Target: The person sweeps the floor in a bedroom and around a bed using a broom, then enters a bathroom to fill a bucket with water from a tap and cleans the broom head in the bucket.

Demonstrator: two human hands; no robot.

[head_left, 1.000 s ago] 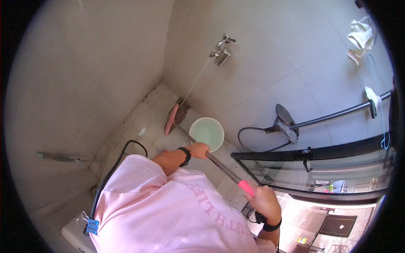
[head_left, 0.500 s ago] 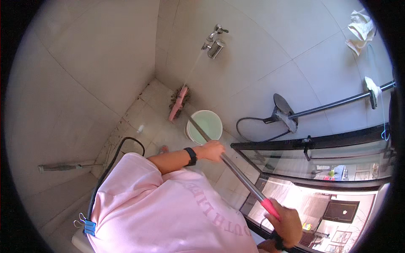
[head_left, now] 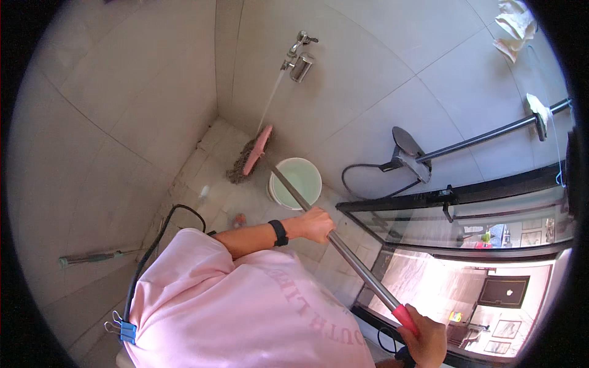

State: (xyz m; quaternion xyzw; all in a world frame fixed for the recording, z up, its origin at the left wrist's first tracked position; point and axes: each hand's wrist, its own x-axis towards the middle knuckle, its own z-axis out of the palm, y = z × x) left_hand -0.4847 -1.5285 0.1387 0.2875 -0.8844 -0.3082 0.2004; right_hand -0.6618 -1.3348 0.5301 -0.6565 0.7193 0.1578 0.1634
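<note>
Pale tiled walls (head_left: 123, 98) are met by a tiled floor (head_left: 218, 211) at a corner, near which a mop (head_left: 359, 265) is held with its head down. Its steel handle is clasped midway by the left hand (head_left: 316, 224), and its red grip (head_left: 405, 319) is clenched by the right hand (head_left: 427, 338). From the tap (head_left: 299, 46), a water stream (head_left: 270, 101) is sent down, apparently onto the pink mop head (head_left: 257, 149). Rinsing seems to be under way: the strands (head_left: 239, 168) are spread beside the plate, the tap is not yet closed, and the mop is not yet set aside. Just beside the head, a white bucket (head_left: 271, 193) is partly crossed by the handle in view. The handle's long axis is slanted from the grip at lower right toward the corner at upper left; the plate is set crosswise to it.
</note>
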